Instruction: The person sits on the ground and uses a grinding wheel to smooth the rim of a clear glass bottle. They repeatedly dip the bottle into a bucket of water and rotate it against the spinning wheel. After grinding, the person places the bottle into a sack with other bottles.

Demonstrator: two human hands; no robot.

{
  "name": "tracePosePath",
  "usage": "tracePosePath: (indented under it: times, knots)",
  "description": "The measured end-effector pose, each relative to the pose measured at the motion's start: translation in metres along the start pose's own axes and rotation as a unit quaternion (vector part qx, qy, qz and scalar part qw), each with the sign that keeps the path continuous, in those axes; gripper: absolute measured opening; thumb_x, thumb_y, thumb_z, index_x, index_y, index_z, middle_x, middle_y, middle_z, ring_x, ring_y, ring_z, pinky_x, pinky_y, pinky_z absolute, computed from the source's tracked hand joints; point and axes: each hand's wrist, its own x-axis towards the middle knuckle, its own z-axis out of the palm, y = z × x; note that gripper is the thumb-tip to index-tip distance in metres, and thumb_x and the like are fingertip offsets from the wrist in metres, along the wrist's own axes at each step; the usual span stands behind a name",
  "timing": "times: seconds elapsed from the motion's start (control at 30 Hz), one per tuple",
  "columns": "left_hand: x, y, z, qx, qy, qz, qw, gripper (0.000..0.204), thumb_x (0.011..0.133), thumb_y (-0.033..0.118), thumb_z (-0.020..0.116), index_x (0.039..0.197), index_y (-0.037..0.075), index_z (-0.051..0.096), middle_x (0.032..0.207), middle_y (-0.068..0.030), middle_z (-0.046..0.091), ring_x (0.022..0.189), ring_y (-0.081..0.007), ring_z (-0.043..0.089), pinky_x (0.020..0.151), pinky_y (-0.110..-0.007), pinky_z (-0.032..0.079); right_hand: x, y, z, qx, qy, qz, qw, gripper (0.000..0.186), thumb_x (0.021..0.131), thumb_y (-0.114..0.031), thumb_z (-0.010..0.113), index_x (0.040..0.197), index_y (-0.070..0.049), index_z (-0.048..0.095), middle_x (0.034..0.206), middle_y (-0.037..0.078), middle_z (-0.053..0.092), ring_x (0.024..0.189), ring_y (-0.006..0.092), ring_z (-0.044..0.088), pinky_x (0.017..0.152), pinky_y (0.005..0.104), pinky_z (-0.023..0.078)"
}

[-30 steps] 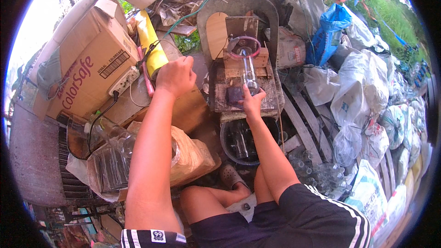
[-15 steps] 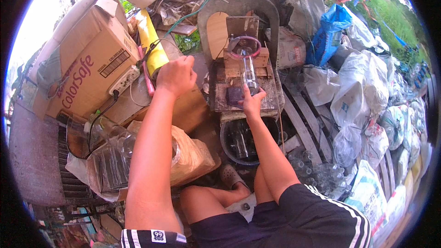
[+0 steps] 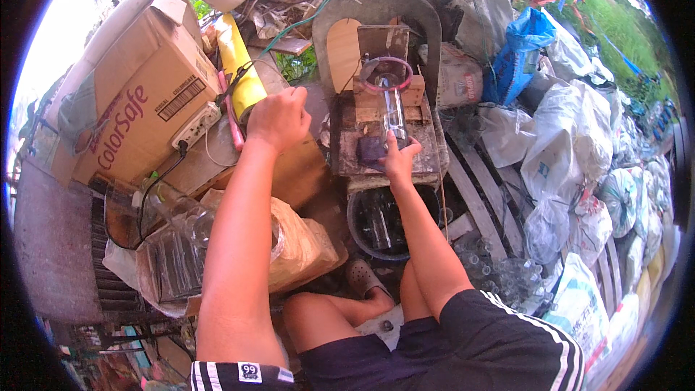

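Observation:
My right hand (image 3: 399, 159) grips the near end of a clear glass bottle (image 3: 393, 112), its thumb along the glass. The bottle points away from me, and its far part lies at a pink-purple ring (image 3: 386, 74) above a wooden block stand (image 3: 405, 95). Beneath it is a worn board with a dark block (image 3: 371, 150). My left hand (image 3: 279, 122) is closed in a fist beside the near end of a yellow cylinder (image 3: 239, 61) with a black cord around it. The fist hides whatever is in its fingers.
A dark tub (image 3: 373, 242) holding glass bottles stands below the board. Left are a cardboard box (image 3: 137, 94), a white power strip (image 3: 197, 127) and a paper-lined carton of clear bottles (image 3: 308, 246). Slats (image 3: 481, 188), loose bottles (image 3: 499, 275) and plastic bags (image 3: 568, 137) lie to the right.
My right thumb and fingers have shifted slightly on the bottle. My left fist stays in place beside the yellow cylinder.

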Motion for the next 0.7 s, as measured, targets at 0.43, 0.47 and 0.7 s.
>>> tracePosePath:
  times: [0.43, 0.47, 0.7]
  knots:
    - [0.001, 0.000, 0.000, 0.003, -0.003, 0.002, 1.000, 0.011, 0.087, 0.013, 0.063, 0.091, 0.004, 0.059, 0.089, -0.0198, 0.070, 0.084, -0.0431, 0.070, 0.073, -0.054, 0.057, -0.013, -0.012, 0.000, 0.018, 0.006, 0.000, 1.000, 0.086, 0.099, -0.054, 0.070, 0.155, -0.009, 0.022, 0.122, 0.022, 0.060, 0.090, 0.0263, 0.068, 0.064, 0.0367, 0.058]
    - [0.001, 0.000, 0.000, 0.004, -0.004, 0.001, 1.000, 0.010, 0.087, 0.013, 0.063, 0.091, 0.004, 0.059, 0.089, -0.0199, 0.070, 0.084, -0.0432, 0.070, 0.073, -0.054, 0.057, -0.013, -0.010, 0.002, 0.002, 0.008, -0.016, 1.000, 0.085, 0.099, -0.053, 0.071, 0.153, -0.009, 0.023, 0.121, 0.022, 0.060, 0.090, 0.0263, 0.068, 0.064, 0.0365, 0.058]
    - [0.000, 0.001, 0.001, 0.001, 0.005, -0.001, 1.000, 0.010, 0.087, 0.013, 0.063, 0.090, 0.004, 0.059, 0.089, -0.0201, 0.070, 0.084, -0.0435, 0.070, 0.074, -0.054, 0.057, -0.009, -0.016, -0.012, 0.296, -0.174, 0.192, 0.920, 0.077, 0.104, -0.072, 0.044, 0.145, -0.007, 0.037, 0.122, 0.018, 0.062, 0.093, 0.0289, 0.067, 0.086, 0.0476, 0.056]
